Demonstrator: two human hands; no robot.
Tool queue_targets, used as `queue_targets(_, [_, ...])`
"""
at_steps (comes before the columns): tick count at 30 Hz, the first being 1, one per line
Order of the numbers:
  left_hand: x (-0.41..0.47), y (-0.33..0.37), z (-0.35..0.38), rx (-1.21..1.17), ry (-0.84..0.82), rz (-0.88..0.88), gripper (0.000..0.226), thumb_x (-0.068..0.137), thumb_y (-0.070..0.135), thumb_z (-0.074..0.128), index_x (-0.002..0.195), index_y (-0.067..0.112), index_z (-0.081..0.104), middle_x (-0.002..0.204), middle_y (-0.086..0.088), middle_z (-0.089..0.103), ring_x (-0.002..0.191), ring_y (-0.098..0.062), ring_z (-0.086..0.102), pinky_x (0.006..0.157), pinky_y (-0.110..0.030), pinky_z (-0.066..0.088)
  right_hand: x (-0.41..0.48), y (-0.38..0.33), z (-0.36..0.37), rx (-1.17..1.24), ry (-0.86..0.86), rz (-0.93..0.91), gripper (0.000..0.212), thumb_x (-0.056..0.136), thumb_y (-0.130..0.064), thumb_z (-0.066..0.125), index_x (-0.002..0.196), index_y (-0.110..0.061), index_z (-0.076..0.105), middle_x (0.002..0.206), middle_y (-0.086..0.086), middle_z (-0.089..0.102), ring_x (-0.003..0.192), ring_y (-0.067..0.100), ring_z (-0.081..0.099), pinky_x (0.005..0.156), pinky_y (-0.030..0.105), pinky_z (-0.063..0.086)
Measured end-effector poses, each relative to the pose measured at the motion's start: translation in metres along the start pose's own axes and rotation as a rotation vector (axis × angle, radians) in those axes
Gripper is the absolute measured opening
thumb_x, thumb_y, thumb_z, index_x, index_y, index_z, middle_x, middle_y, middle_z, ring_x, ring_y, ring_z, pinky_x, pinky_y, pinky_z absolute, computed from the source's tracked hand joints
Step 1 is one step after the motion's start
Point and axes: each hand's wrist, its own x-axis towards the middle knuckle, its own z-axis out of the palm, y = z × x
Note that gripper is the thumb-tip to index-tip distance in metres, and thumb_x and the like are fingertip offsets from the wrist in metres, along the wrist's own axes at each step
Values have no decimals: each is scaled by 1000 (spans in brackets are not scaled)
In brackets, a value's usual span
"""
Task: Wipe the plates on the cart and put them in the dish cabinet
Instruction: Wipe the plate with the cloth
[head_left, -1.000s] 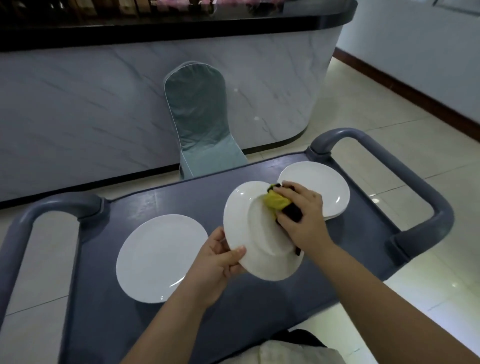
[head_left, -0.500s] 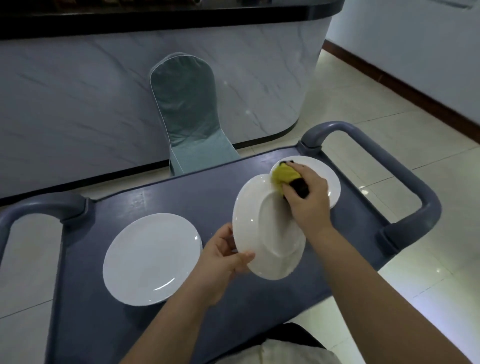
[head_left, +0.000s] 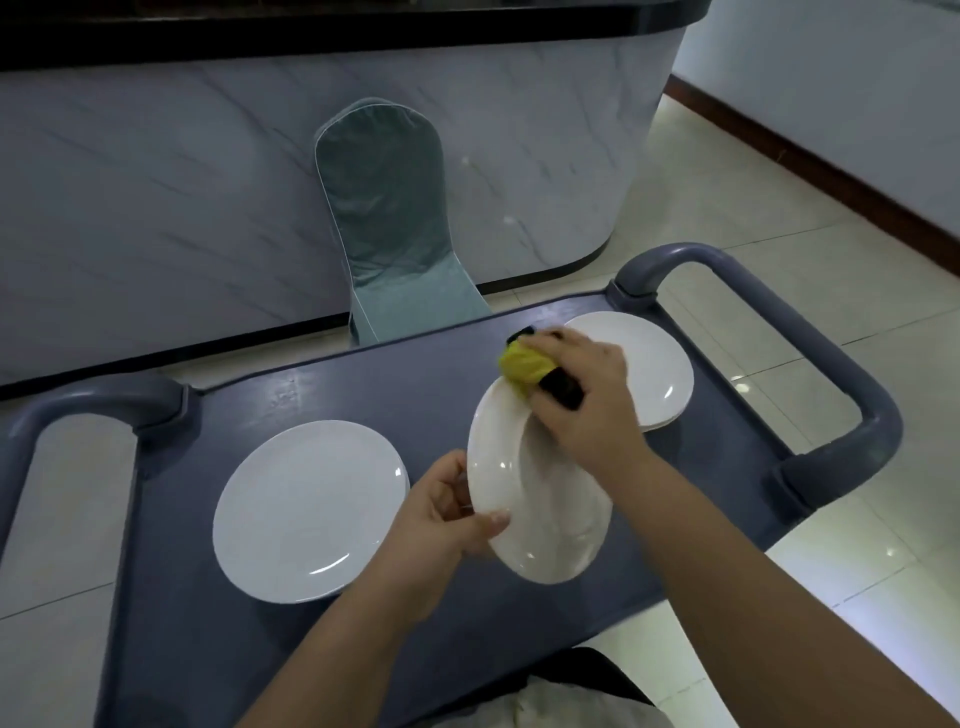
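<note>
My left hand (head_left: 441, 512) grips the lower left rim of a white plate (head_left: 524, 499), which is tilted up above the grey cart top (head_left: 332, 389). My right hand (head_left: 582, 395) holds a yellow and black cloth (head_left: 524, 364) bunched in its fingers and presses it on the plate's upper rim. Another white plate (head_left: 306, 512) lies flat on the cart's left half. At the cart's right end sits a small stack of white plates (head_left: 654, 369), partly hidden behind my right hand.
The cart has thick grey handles at the left (head_left: 57, 410) and right (head_left: 831, 358) ends. A chair with a teal cover (head_left: 389, 234) stands just beyond the cart against a marble-look counter (head_left: 156, 182). Pale tiled floor (head_left: 753, 218) lies to the right.
My right hand has slid the cloth from the plate's middle up to its top rim. The held plate has tilted more upright. The view has shifted a little.
</note>
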Motion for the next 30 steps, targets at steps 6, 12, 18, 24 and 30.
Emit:
queue_targets(6, [3, -1, 2, -173, 31, -23, 48, 78, -6, 66, 122, 8, 55, 116, -17, 67, 107, -33, 66, 75, -42, 57, -14, -18, 13, 0, -282, -344, 43, 80, -33, 67, 123, -31, 65, 133, -10, 56, 112, 23, 47, 104, 26, 29])
queue_targets(12, [9, 4, -6, -570, 153, -104, 45, 75, -3, 58, 118, 10, 56, 109, -10, 71, 91, -22, 71, 66, -31, 59, 17, 38, -18, 210, -135, 294, 42, 80, -5, 72, 109, -35, 66, 105, -18, 66, 98, -12, 58, 96, 29, 46])
queue_targets(18, [21, -5, -17, -742, 294, -139, 44, 85, -2, 53, 127, 11, 56, 109, -11, 72, 87, -21, 73, 67, -30, 61, -77, 4, 18, -15, -183, -146, 48, 71, -28, 67, 117, -41, 63, 134, -24, 52, 118, 21, 45, 105, 32, 28])
queue_targets(24, [25, -5, -17, -818, 311, -144, 39, 88, -1, 51, 124, 12, 59, 112, -12, 71, 92, -24, 72, 73, -35, 61, -83, 20, 14, -19, -119, -152, 49, 72, -22, 68, 119, -37, 66, 138, -17, 52, 120, 27, 43, 106, 40, 32])
queue_targets(30, [30, 2, -9, -743, 288, -176, 48, 82, 6, 57, 129, 13, 56, 117, -16, 68, 98, -28, 69, 79, -38, 58, -83, -7, 33, -34, -176, -229, 41, 70, -27, 67, 110, -38, 71, 131, -22, 57, 120, 20, 41, 105, 36, 30])
